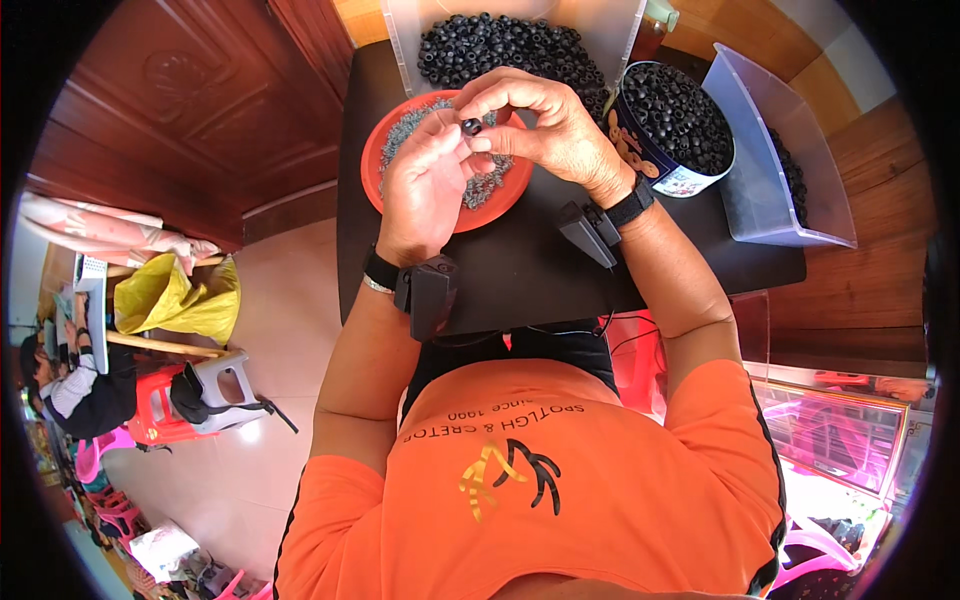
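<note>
matt black table (520,270), glossy orange plastic plate (375,160), clear plastic bin (770,200)

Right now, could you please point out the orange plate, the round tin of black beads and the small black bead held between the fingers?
orange plate (372,170), head view, bare left rim.
round tin (655,160), head view, blue outer wall.
small black bead (471,126), head view, its middle.

Yellow bag (178,300) lies w/ pink cloth (110,232) on my left; grey stool (222,388) below it. Wood door (190,100) beyond, glass cabinet (848,432) on my right.
</note>
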A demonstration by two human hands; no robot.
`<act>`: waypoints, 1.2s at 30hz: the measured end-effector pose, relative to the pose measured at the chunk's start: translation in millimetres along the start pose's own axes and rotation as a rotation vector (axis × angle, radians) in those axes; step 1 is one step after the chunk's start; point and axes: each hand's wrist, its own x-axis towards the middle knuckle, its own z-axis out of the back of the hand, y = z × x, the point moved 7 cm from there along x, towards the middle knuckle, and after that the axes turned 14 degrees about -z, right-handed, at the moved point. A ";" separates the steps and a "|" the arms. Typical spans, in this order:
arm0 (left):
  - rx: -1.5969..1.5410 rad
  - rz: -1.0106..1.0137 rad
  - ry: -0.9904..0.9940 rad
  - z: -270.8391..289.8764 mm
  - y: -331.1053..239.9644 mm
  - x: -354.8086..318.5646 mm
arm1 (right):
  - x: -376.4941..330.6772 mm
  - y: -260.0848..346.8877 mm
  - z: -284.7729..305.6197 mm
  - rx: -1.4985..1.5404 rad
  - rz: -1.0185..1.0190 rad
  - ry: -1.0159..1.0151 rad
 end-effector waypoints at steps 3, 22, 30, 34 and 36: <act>-0.006 0.006 0.009 1.4 0.6 0.9 | -0.1 -1.8 0.6 0.035 -0.022 0.009; 0.049 0.024 0.039 -2.7 0.8 -1.9 | -1.9 4.1 2.2 -0.211 0.074 -0.089; 0.034 0.029 -0.009 1.1 2.6 -1.7 | -3.5 11.7 8.7 -0.403 0.148 -0.100; -0.034 0.042 -0.049 14.9 1.7 3.3 | -1.4 4.7 58.6 -0.418 -0.122 -0.325; 0.024 0.000 -0.091 21.6 -0.8 4.1 | -12.1 13.7 75.3 -0.641 -0.288 -0.429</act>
